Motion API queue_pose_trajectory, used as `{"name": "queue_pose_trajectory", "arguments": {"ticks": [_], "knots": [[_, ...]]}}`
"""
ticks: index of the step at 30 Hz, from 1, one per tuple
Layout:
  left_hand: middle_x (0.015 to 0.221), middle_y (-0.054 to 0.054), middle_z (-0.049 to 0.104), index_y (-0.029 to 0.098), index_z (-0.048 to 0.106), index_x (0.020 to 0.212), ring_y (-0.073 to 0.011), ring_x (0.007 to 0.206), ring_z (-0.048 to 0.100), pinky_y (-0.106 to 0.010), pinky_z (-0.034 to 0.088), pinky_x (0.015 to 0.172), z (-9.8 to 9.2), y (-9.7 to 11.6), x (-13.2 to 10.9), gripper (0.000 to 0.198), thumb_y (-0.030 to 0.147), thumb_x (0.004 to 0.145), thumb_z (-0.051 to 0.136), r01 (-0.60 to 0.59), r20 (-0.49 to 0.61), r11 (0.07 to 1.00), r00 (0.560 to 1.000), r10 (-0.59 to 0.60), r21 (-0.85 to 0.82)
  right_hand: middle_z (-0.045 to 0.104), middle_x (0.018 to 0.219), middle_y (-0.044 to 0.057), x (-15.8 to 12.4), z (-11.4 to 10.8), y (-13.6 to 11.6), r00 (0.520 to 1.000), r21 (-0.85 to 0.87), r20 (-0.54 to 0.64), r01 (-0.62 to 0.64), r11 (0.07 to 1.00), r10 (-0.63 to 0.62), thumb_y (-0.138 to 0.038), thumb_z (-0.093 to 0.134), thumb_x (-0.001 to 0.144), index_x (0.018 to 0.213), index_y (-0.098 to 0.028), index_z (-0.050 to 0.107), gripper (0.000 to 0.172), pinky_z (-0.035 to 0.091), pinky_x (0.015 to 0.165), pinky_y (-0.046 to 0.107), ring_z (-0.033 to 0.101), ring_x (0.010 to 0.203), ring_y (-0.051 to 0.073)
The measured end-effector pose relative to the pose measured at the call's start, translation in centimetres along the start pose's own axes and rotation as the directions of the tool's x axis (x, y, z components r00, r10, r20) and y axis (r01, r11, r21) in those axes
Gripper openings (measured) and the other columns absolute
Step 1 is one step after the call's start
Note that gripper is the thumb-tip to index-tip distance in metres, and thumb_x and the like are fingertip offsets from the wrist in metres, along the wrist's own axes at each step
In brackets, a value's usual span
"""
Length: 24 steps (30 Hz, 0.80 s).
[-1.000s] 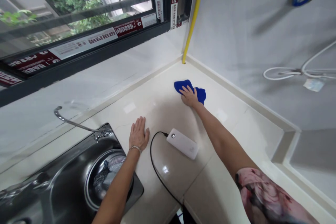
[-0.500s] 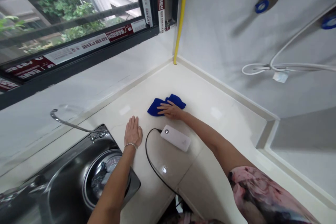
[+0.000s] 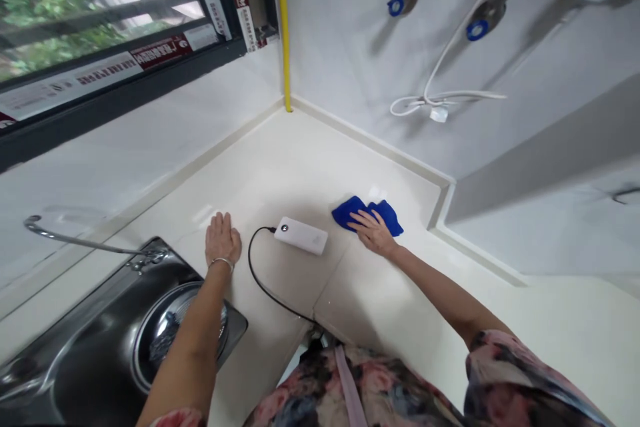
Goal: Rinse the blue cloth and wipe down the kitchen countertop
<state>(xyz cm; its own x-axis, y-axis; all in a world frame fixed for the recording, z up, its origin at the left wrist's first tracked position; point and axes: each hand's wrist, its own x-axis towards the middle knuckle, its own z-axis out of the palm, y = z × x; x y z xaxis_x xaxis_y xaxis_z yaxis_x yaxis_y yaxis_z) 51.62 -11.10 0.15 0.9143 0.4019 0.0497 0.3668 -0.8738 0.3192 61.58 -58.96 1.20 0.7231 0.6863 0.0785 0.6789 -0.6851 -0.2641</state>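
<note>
Pressed onto a crumpled blue cloth (image 3: 345, 213) is my right hand (image 3: 373, 232), its fingers spread over the cloth and holding it against the pale countertop (image 3: 280, 153). My left hand (image 3: 223, 239) lies flat on the counter beside the sink, fingers stretched out, with nothing in it. A bracelet circles that wrist. Between the two hands rests a white power bank (image 3: 301, 235) with a small round display. From its left end a black cable (image 3: 260, 287) curves down toward my body.
At left, a steel sink (image 3: 90, 327) with a round strainer basket and a curved faucet (image 3: 85, 241) is set into the counter. A yellow pipe (image 3: 284, 40) enters the back corner. Valves (image 3: 480, 25) and a looped white cable (image 3: 425, 101) are on the right wall, above a raised counter edge.
My right hand has slid the blue cloth rightward across the counter, past the power bank. The view has turned right. My left hand stays flat beside the sink.
</note>
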Motion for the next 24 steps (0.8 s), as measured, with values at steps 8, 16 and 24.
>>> {"name": "queue_pose_trajectory", "arguments": {"ticks": [8,16,24], "knots": [[0.168,-0.024,0.022,-0.002,0.032,0.156,-0.0346,0.157,0.015,-0.053,0.017,0.129,-0.1,0.2,0.6,0.061,0.027,0.103,0.025,-0.019,0.035,0.999,0.999,0.017,0.032,0.047,0.158,0.000,-17.3,-0.3,-4.4,0.958,-0.097,-0.042,-0.286,0.953,0.283,-0.021,0.039,0.099,0.144,-0.039,0.056,0.051,0.026,0.126,0.058,0.038,0.151,0.024],[0.167,-0.028,0.021,-0.006,0.031,0.156,-0.0385,0.157,0.015,-0.057,0.018,0.126,-0.6,0.6,1.1,0.064,0.028,0.102,0.026,-0.036,0.090,0.997,0.996,0.029,0.071,0.045,0.157,-0.008,-33.0,-0.3,-8.9,0.964,-0.134,-0.036,-0.265,0.955,0.262,-0.024,0.045,0.096,0.152,-0.052,0.038,0.063,0.044,0.115,0.056,0.046,0.146,0.024],[0.168,-0.021,0.024,0.009,0.040,0.157,-0.0399,0.157,0.014,-0.060,0.013,0.126,-2.6,0.1,-1.5,0.066,0.042,0.101,0.026,0.017,0.136,0.990,0.990,-0.036,0.143,0.057,0.148,-0.008,-40.1,0.2,-7.1,0.955,-0.177,-0.127,-0.288,0.941,0.269,-0.029,0.057,0.089,0.148,-0.061,0.038,0.070,0.053,0.091,0.057,0.064,0.126,0.027]]}}
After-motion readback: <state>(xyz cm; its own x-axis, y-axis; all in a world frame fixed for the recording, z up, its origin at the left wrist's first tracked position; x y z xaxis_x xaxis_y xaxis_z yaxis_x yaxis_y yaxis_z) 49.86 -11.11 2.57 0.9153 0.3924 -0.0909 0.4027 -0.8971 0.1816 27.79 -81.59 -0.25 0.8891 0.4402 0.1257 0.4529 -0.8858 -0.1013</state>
